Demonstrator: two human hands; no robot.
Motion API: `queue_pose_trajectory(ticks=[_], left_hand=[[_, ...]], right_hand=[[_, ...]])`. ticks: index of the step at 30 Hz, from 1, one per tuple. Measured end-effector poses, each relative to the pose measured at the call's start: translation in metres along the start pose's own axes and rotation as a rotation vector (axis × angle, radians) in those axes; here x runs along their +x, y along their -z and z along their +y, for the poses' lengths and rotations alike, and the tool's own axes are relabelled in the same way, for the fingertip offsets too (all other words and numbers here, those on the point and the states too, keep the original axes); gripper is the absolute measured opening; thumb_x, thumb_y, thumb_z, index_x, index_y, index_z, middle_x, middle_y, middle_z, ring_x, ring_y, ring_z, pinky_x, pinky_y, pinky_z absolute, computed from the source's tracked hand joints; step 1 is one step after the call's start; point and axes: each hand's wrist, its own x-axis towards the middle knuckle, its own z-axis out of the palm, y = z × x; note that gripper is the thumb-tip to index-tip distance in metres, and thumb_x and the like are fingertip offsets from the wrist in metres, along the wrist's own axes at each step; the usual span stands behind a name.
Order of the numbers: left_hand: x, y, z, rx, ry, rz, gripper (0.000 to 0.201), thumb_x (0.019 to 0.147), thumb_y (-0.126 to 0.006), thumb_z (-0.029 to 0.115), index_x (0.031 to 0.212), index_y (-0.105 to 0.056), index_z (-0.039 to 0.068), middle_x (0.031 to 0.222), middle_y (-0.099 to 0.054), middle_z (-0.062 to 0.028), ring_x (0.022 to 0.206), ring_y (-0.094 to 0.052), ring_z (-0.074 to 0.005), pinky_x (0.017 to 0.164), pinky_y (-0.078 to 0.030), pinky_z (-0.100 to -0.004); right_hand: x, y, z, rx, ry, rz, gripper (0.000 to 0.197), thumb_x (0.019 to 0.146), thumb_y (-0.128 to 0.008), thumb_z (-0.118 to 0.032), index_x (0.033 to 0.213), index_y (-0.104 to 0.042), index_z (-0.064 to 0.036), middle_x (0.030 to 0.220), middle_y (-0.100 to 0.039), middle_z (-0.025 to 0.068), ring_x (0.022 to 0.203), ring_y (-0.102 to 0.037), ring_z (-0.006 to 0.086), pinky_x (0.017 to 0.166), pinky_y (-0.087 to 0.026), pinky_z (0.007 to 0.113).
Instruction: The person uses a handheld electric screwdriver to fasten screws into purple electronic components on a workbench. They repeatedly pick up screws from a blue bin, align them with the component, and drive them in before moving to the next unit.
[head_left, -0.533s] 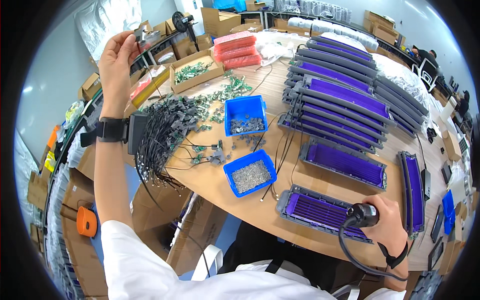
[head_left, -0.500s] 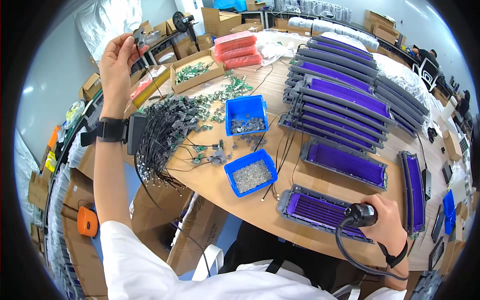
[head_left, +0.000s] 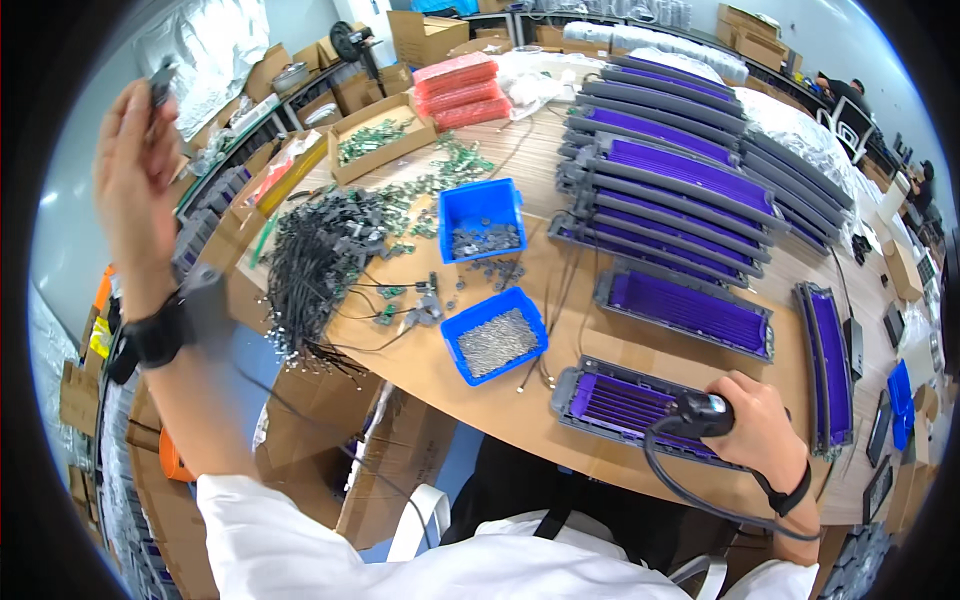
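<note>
My left hand [head_left: 135, 185] is raised at the far left, fingers closed around a small dark grey part [head_left: 162, 78]; motion blurs it. On that wrist sits a black strap with a grey box. At the lower right, my right hand [head_left: 755, 425] grips a black corded electric screwdriver [head_left: 698, 412], held over a grey frame with purple slats [head_left: 625, 402] lying along the table's near edge. The tool's tip is hidden. Left of the frame, a blue bin [head_left: 456, 352] holds small silver screws. A second blue bin [head_left: 480, 203] behind it contains small grey pieces.
A heap of black-cabled grey parts [head_left: 315, 245] covers the table's left side, beside scattered green circuit boards [head_left: 455, 165] and a cardboard tray [head_left: 350, 172]. Purple-slatted frames [head_left: 670, 190] are stacked at the right. Red packs [head_left: 460, 90] lie at the back. Cardboard boxes [head_left: 320, 420] stand below the edge.
My left hand has swung outward to the left with the small grey part. The right hand and screwdriver have stayed over the near frame, and the whole view has shifted slightly.
</note>
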Motion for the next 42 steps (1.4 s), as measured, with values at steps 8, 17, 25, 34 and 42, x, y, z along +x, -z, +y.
queue_pose_trajectory(ticks=[8, 17, 25, 34, 42], left_hand=[[-0.131, -0.028, 0.046, 0.296, 0.574, -0.226, 0.047, 0.084, -0.06, 0.032, 0.118, -0.064, 0.0, 0.111, -0.065, -0.0038, 0.053, -0.039, -0.0026, 0.047, -0.028, -0.0203], [-0.278, -0.11, 0.015, -0.465, 1.443, -0.512, 0.029, 0.089, -0.062, -0.004, 0.116, -0.053, 0.0, 0.108, -0.067, -0.016, 0.079, -0.067, -0.0167, 0.072, -0.057, -0.0277], [-0.3, -0.196, -0.008, -0.574, 1.132, -0.518, 0.028, 0.089, -0.061, -0.006, 0.116, -0.059, -0.001, 0.1, -0.064, -0.0059, 0.088, -0.065, -0.0123, 0.078, -0.054, -0.0256], [-0.307, -0.223, -0.013, -0.569, 1.043, -0.444, 0.021, 0.094, -0.059, 0.0, 0.114, -0.061, -0.004, 0.096, -0.067, -0.0073, 0.081, -0.065, -0.0112, 0.075, -0.056, -0.0254], [-0.3, -0.212, -0.026, -0.495, 1.133, -0.587, 0.021, 0.096, -0.061, 0.01, 0.11, -0.066, -0.005, 0.088, -0.068, -0.0061, 0.077, -0.064, -0.0103, 0.07, -0.052, -0.023]], right_hand=[[0.012, -0.019, 0.017, -0.05, -0.019, -0.186, 0.034, 0.062, -0.075, -0.01, 0.092, -0.062, -0.0028, 0.086, -0.063, 0.0158, 0.077, -0.063, 0.0389, 0.069, -0.052, 0.046], [0.009, -0.001, 0.003, 0.0, -0.031, -0.169, 0.033, 0.065, -0.077, -0.009, 0.092, -0.059, -0.0008, 0.083, -0.062, 0.0177, 0.074, -0.064, 0.0402, 0.066, -0.052, 0.046], [0.062, 0.004, -0.041, 0.362, 0.093, -0.007, 0.035, 0.067, -0.076, -0.007, 0.097, -0.059, -0.0014, 0.079, -0.067, 0.019, 0.075, -0.065, 0.0384, 0.065, -0.051, 0.04], [0.082, -0.025, -0.039, 0.391, 0.129, -0.136, 0.037, 0.066, -0.074, -0.007, 0.098, -0.057, -0.001, 0.08, -0.067, 0.021, 0.078, -0.064, 0.0417, 0.067, -0.05, 0.045], [0.093, -0.031, -0.032, 0.285, 0.101, -0.06, 0.036, 0.066, -0.073, -0.005, 0.099, -0.059, -0.0009, 0.08, -0.067, 0.0209, 0.079, -0.064, 0.0423, 0.069, -0.05, 0.046]])
